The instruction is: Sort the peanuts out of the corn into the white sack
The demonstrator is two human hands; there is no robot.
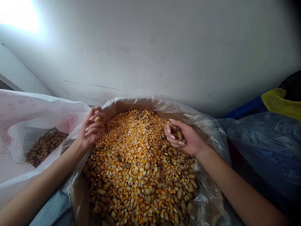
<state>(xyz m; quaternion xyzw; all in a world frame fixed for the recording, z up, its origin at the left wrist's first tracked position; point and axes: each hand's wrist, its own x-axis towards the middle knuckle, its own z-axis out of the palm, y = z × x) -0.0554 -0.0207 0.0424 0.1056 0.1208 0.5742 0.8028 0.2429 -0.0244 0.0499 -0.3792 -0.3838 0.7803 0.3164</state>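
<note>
Left hand (91,127): fingers curled, gripping one peanut pod (97,119) between fingertips, held just above the mix. Right hand (183,138): half-closed, palm up, gripping several in-shell peanuts (176,130) against the fingers, also just over the mix.

Below the hands, a cardboard box (122,106) lined with a clear plastic bag (207,131) holds dried yellow corn kernels (134,163) mixed with in-shell peanuts (148,190).

Left of the box, a white sack (47,110) with a barcode label (30,141) holds a separate heap of peanuts (44,147), no corn visible. Right of the box lies a blue plastic bag (263,150).
</note>
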